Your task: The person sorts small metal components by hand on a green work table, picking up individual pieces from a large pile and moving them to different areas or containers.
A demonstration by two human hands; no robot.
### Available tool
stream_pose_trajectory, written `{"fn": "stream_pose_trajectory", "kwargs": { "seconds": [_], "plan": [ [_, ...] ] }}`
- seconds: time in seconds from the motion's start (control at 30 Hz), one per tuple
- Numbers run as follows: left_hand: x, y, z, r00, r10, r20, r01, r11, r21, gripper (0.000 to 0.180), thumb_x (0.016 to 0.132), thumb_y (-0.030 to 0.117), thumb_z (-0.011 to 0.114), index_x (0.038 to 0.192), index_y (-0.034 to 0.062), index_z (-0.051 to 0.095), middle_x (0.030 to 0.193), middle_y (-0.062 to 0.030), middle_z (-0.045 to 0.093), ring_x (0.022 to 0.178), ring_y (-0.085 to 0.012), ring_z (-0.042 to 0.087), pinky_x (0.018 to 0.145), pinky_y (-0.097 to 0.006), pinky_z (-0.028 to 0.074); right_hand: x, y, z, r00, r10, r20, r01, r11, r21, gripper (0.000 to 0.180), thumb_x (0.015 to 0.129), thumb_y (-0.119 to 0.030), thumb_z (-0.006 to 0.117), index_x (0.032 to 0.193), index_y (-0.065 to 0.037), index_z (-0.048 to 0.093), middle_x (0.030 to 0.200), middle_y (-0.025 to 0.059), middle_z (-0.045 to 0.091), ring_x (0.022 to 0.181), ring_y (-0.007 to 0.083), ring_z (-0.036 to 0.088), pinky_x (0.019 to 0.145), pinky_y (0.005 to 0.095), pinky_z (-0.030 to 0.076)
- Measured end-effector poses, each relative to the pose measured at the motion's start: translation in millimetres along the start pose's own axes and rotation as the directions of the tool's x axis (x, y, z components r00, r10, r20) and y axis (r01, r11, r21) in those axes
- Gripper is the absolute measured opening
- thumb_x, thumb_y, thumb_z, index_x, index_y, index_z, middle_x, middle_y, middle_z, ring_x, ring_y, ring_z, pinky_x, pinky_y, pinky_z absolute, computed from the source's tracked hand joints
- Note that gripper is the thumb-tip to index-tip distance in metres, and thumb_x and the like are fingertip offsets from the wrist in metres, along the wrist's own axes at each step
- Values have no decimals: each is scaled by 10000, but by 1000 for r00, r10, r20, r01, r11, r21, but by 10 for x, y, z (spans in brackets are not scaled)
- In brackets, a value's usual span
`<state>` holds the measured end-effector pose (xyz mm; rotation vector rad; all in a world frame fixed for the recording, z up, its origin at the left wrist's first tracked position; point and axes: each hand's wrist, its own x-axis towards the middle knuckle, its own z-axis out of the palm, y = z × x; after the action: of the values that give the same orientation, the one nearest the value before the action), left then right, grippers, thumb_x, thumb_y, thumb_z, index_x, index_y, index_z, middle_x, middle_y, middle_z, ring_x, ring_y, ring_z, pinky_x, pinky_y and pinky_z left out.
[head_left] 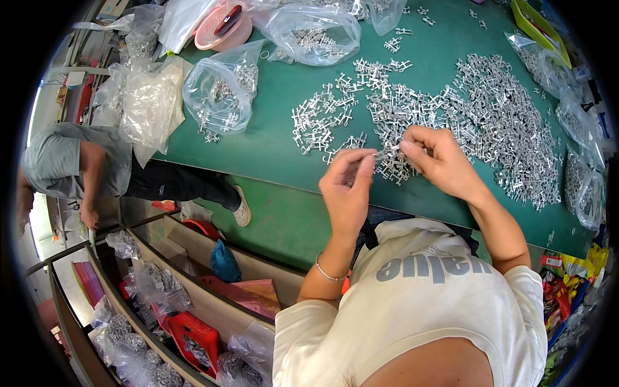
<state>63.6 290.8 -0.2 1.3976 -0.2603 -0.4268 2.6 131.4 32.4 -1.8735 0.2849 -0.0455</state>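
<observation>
My left hand (347, 187) is at the table's near edge, thumb and forefinger pinched on a small silver metal part (379, 155). Close beside it on the right, my right hand (442, 161) is closed in a pinch, its curled fingers hiding what is between them. Both hands are over the near side of a spread of small silver metal parts (400, 109). A larger, denser heap of the same kind of parts (509, 122) lies to the right of my right hand. A looser cluster (316, 122) lies beyond my left hand.
Clear bags of parts (222, 90) stand on the green table (271, 142), left and far. A pink basket (225, 32) holds a red-handled tool. More bags (583, 187) line the right edge. Another person (84, 161) bends at the left, near shelves with a red bin (196, 338).
</observation>
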Motion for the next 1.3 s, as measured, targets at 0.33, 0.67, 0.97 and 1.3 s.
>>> {"fn": "stream_pose_trajectory", "kwargs": {
  "seconds": [0.33,0.67,0.97,1.3],
  "plan": [
    [212,-197,-177,970,222,100,-243,848,471,184,779,-28,576,950,25,618,847,-69,532,594,-87,493,511,-208,388,159,323,-68,941,206,268,-338,518,786,246,891,-201,449,773,2,527,682,121,553,370,92,401,326,202,278],
    [45,-204,-137,766,-503,401,642,632,-433,422,941,348,370,1045,-30,526,807,-88,562,486,-107,415,416,-195,303,-10,214,261,912,-400,88,396,808,-436,181,746,-110,623,921,-62,624,712,83,574,575,243,572,493,329,450],
    [-4,-472,-127,857,-423,293,492,506,-708,311,913,232,453,997,-55,540,891,-145,579,768,-167,555,607,-253,472,1151,415,353,885,-415,-210,232,786,-573,275,748,-232,646,900,-5,609,650,159,591,610,304,604,537,386,475],
    [0,-323,-176,895,-389,220,430,615,-661,336,882,100,484,1166,-76,453,1070,-186,560,910,-203,580,750,-300,509,1035,359,85,956,285,75,-291,870,399,217,859,-206,546,736,-27,539,498,-11,444,399,86,402,384,234,281]
  ]
}}
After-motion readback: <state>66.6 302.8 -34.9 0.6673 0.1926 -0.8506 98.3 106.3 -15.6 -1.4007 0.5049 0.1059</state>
